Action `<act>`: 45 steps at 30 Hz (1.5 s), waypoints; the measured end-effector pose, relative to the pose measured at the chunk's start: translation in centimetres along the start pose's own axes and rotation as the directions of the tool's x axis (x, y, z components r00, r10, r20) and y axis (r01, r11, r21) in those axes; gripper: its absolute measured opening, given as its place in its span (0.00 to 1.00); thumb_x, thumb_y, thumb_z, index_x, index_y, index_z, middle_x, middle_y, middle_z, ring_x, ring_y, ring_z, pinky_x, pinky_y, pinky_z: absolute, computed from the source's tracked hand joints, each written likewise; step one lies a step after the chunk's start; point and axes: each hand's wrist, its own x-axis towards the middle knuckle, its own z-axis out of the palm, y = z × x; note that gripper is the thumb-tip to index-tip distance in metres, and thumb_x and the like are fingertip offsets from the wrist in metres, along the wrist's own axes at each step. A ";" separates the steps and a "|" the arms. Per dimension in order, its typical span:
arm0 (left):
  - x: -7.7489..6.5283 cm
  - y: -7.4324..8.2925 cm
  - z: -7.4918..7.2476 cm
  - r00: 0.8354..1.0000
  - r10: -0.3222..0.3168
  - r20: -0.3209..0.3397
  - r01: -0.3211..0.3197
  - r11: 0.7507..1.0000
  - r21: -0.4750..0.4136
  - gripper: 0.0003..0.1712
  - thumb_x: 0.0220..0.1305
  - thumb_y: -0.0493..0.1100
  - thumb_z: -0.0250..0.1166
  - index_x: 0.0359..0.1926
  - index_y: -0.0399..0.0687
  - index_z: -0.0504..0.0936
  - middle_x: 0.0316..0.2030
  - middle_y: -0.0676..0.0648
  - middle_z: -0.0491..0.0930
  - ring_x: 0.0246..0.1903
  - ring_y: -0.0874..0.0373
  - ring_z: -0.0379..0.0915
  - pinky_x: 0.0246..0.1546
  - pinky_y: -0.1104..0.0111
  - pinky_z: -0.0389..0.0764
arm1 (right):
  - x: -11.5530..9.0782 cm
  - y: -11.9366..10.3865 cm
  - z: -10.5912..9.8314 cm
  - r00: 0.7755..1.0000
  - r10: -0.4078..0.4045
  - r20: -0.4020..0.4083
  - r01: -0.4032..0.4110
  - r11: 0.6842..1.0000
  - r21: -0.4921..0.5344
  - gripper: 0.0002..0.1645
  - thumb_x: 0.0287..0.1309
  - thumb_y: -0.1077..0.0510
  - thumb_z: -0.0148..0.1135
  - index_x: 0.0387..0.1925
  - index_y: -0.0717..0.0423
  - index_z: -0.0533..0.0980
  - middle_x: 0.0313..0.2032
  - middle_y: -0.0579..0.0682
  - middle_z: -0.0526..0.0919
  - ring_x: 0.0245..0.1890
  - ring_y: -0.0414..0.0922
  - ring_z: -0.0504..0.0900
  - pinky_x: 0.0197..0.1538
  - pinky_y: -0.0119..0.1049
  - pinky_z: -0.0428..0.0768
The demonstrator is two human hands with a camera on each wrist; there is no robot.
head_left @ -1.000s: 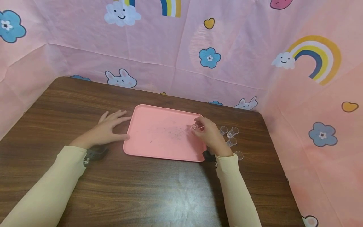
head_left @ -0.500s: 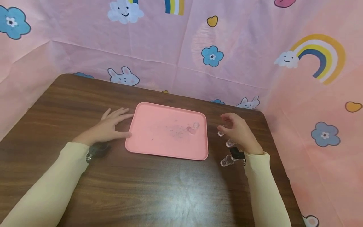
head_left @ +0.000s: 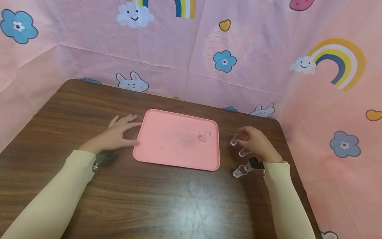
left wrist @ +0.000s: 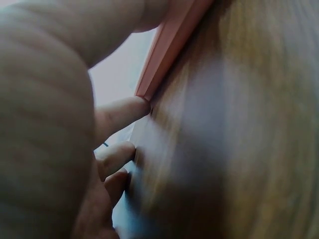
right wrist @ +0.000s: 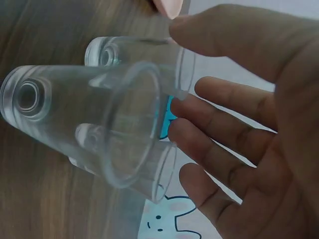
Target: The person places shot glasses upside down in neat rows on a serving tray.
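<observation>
My left hand [head_left: 113,136] lies at the left end of a pink tray [head_left: 173,161], thumb and index fingertip at its rim; in the left wrist view the index finger [left wrist: 124,112] meets the tray's edge. One small clear plastic cup [head_left: 203,138] stands on the tray's right part. My right hand [head_left: 258,144] hovers over the group of clear cups right of the tray. In the right wrist view its fingers are spread and relaxed. The thumb is close to the rim of one cup [right wrist: 142,52], with a nearer cup [right wrist: 60,99] in front.
More clear cups stand on the brown wooden table [head_left: 167,199], among them one at the front [head_left: 239,171] and one by the right wrist [head_left: 244,152]. A pink patterned cloth [head_left: 167,49] hangs behind the table and along its sides.
My right hand has let go of the cup on the tray and moved right to the other cups. My left hand stays at the tray's left edge.
</observation>
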 end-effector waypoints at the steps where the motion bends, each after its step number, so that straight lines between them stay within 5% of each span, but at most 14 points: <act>1: 0.0 0.0 0.0 1.000 0.000 0.000 0.000 1.000 -0.001 0.48 0.49 0.69 0.67 0.67 0.55 0.66 0.73 0.45 0.50 0.73 0.46 0.38 0.68 0.47 0.24 | 0.0 0.1 0.1 1.000 -0.001 0.004 0.001 1.000 -0.002 0.27 0.56 0.51 0.67 0.55 0.56 0.73 0.46 0.53 0.79 0.39 0.47 0.78 0.43 0.44 0.80; 13: -0.1 0.3 -0.1 1.000 -0.004 0.001 0.004 1.000 0.005 0.48 0.49 0.69 0.67 0.68 0.55 0.66 0.73 0.45 0.50 0.73 0.46 0.38 0.68 0.47 0.24 | 0.0 0.2 0.3 0.999 -0.054 0.003 0.054 0.998 -0.032 0.23 0.55 0.54 0.67 0.52 0.59 0.76 0.47 0.55 0.79 0.43 0.51 0.78 0.47 0.47 0.78; 21: -0.1 0.4 -0.1 1.000 -0.021 0.013 0.021 1.000 0.005 0.48 0.49 0.69 0.67 0.68 0.55 0.65 0.73 0.45 0.49 0.73 0.46 0.37 0.68 0.47 0.24 | 0.5 0.8 0.6 0.996 -0.092 -0.009 0.090 0.991 -0.102 0.23 0.54 0.56 0.67 0.51 0.58 0.77 0.46 0.55 0.81 0.49 0.55 0.71 0.60 0.60 0.58; 33: -0.1 0.1 0.0 1.000 -0.014 0.004 0.014 1.000 -0.004 0.49 0.49 0.70 0.66 0.68 0.55 0.65 0.73 0.45 0.49 0.73 0.47 0.37 0.68 0.48 0.23 | 0.7 0.7 0.6 0.992 -0.127 -0.007 0.125 0.984 -0.128 0.22 0.53 0.60 0.67 0.51 0.59 0.76 0.45 0.56 0.83 0.49 0.55 0.73 0.59 0.60 0.59; 40: 0.0 0.2 0.1 1.000 -0.017 0.007 0.017 1.000 -0.002 0.48 0.49 0.69 0.67 0.68 0.55 0.65 0.73 0.45 0.50 0.73 0.46 0.38 0.68 0.47 0.24 | 0.4 0.6 0.8 0.996 -0.087 -0.010 0.085 0.992 -0.096 0.20 0.55 0.58 0.66 0.50 0.57 0.77 0.43 0.52 0.82 0.47 0.52 0.75 0.49 0.50 0.75; 45: -0.1 0.4 0.0 1.000 -0.021 0.003 0.021 1.000 -0.003 0.48 0.49 0.70 0.66 0.68 0.56 0.65 0.73 0.46 0.49 0.73 0.46 0.37 0.68 0.48 0.23 | 0.0 0.2 0.6 0.995 -0.090 -0.032 0.087 0.993 -0.083 0.18 0.58 0.56 0.65 0.50 0.55 0.76 0.43 0.51 0.82 0.44 0.51 0.77 0.46 0.48 0.78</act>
